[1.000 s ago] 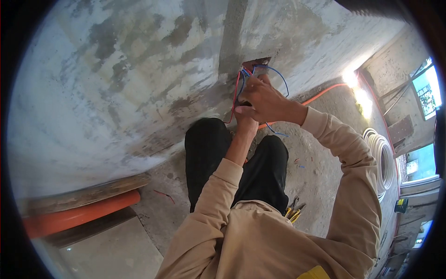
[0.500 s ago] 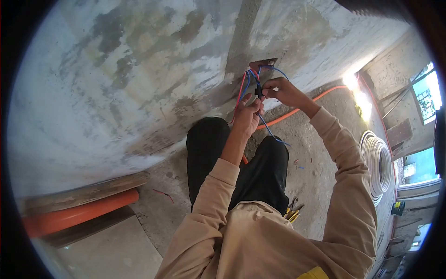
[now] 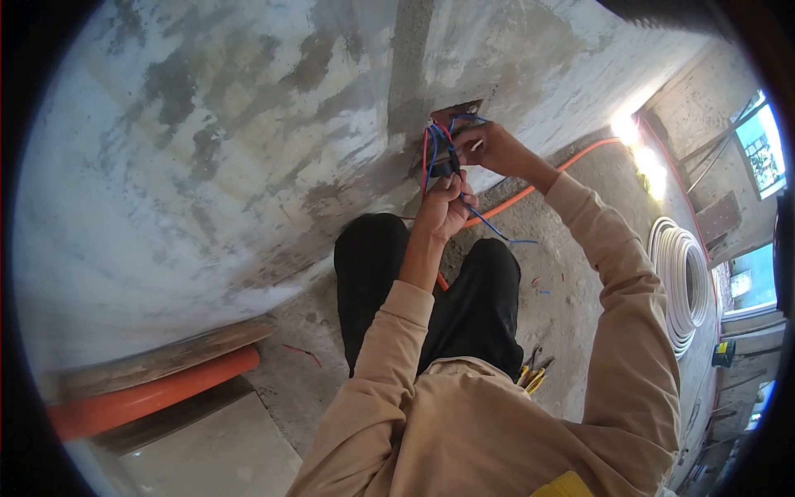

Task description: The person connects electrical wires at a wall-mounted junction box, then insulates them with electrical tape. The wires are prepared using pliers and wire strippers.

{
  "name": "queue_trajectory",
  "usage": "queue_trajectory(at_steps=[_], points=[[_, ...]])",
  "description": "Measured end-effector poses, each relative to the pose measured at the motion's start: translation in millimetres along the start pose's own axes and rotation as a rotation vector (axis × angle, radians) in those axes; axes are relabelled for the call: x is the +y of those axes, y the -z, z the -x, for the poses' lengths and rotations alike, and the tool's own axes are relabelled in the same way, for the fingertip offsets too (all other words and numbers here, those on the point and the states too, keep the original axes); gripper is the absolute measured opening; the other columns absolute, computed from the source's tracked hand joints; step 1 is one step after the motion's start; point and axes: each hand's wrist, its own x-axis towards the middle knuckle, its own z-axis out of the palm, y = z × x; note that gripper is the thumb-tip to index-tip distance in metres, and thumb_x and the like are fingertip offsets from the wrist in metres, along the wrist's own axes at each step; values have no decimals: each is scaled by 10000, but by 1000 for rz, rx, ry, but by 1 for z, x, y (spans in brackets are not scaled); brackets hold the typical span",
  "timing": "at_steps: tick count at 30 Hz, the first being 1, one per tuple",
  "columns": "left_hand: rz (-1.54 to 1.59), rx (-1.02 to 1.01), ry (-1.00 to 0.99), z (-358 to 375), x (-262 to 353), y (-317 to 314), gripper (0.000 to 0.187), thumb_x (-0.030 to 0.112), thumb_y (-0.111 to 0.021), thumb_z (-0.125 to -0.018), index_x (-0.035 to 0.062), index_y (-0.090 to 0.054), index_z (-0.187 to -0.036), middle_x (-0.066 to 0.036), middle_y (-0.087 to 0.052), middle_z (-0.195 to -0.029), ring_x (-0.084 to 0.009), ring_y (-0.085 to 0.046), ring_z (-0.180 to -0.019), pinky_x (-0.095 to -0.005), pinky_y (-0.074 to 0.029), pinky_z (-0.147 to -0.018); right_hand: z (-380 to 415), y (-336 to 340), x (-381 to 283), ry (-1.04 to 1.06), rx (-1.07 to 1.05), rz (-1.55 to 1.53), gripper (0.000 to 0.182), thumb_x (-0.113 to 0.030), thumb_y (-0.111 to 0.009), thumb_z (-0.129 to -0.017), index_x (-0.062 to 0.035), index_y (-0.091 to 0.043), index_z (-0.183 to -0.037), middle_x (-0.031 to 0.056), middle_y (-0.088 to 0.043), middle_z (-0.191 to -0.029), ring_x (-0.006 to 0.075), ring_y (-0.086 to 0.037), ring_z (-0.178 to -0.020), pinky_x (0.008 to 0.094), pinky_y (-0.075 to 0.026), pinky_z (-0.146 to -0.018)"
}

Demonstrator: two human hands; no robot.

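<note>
Blue and red electrical wires point(image 3: 434, 149) come out of a recessed opening point(image 3: 455, 112) in the wall. Just below the opening, my left hand point(image 3: 445, 207) is closed in a pinch on the wires, and a blue wire end point(image 3: 501, 235) trails out past it to the right. What looks like a roll of black electrical tape point(image 3: 441, 168) sits against the bundle, just above my left fingertips. My right hand point(image 3: 490, 151) is beside the bundle with fingers curled in a pinch; what they hold is hidden. Another blue wire point(image 3: 470, 118) passes behind that hand.
Orange conduit point(image 3: 530, 190) runs along the floor by the wall. A coil of white pipe point(image 3: 679, 277) lies at right, near a dark green container point(image 3: 723, 354). Yellow-handled pliers point(image 3: 532, 377) are beside my hip. A thick orange pipe point(image 3: 157, 393) and a wooden board point(image 3: 157, 356) lie at left.
My right hand has moved up along the bundle toward the opening. The black roll now shows on the left side of the wires. My left hand keeps its pinch; the view has shifted slightly.
</note>
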Motion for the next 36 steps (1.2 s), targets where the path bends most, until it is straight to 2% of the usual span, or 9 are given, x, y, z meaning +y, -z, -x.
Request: queue_trajectory(at_steps=[4, 9, 12, 17, 20, 23, 26, 30, 36], points=[[-204, 30, -142, -9, -6, 14, 325, -34, -573, -878, 80, -551, -1181, -46, -592, -1137, -144, -605, -942, -340, -490, -814, 29, -12, -27, 473, 359, 342, 226, -3, -653, -745, -39, -645, -967, 113, -637, -1062, 289, -585, -954, 392, -463, -881], [-426, 292, -317, -4, -11, -9, 488, -187, -460, -823, 94, -484, -1221, -39, -584, -1110, -137, -576, -1084, -355, -473, -1007, 42, -25, -58, 379, 168, 457, 294, -104, -618, -737, -58, -601, -1027, 102, -617, -1009, 315, -513, -1029, 438, -385, -926], [-466, 294, -414, -2, -16, -15, 290, -12, -571, -907, 18, -543, -1193, -87, -586, -1178, -169, -579, -1106, -353, -517, -924, 38, -29, -55, 392, 227, 399, 319, -103, -633, -696, -51, -610, -1010, 111, -593, -1033, 306, -505, -1022, 428, -387, -913], [-413, 242, -386, -1, -12, 17, 301, -29, -587, -897, 77, -528, -1173, -59, -618, -1018, -152, -606, -963, -322, -512, -816, 54, -34, -72, 233, 374, 474, 395, -91, -691, -737, -38, -578, -1112, 176, -504, -1175, 300, -505, -1030, 416, -428, -876], [-502, 324, -459, -1, -20, -4, 364, -60, -593, -881, 110, -498, -1189, -40, -607, -954, -150, -604, -904, -307, -496, -787, 57, -48, -65, 171, 569, 214, 346, -83, -737, -706, -14, -616, -1022, 160, -593, -1006, 285, -587, -845, 373, -485, -726], [-652, 376, -493, 0, -18, -2, 415, -85, -599, -858, 117, -486, -1203, -35, -594, -957, -154, -595, -910, -303, -488, -811, 64, -27, -70, -177, 275, 24, 241, -103, -734, -721, 19, -643, -908, 135, -640, -753, 306, -617, -631, 380, -490, -591], [-786, 441, -622, 1, -23, -18, 283, -47, -608, -870, 54, -512, -1116, -54, -598, -1006, -153, -586, -909, -279, -474, -828, 59, -28, -65, -32, 516, 225, 201, -113, -719, -750, 38, -658, -869, 121, -606, -564, 316, -604, -509, 415, -477, -535], [-201, 178, -513, -6, -37, -6, 219, -35, -616, -870, 19, -525, -1061, -62, -599, -1016, -148, -581, -915, -268, -464, -827, 50, -53, -109, -61, 332, 415, 172, -127, -699, -765, -15, -683, -893, 145, -654, -792, 321, -636, -732, 405, -487, -639], [-161, 178, -515, -8, -38, 1, 237, -56, -614, -859, 11, -525, -1068, -60, -597, -1016, -145, -576, -947, -271, -460, -832, 71, -70, -99, 242, 378, 383, 166, -146, -694, -746, -66, -673, -891, 102, -580, -1060, 303, -519, -995, 416, -436, -863]])
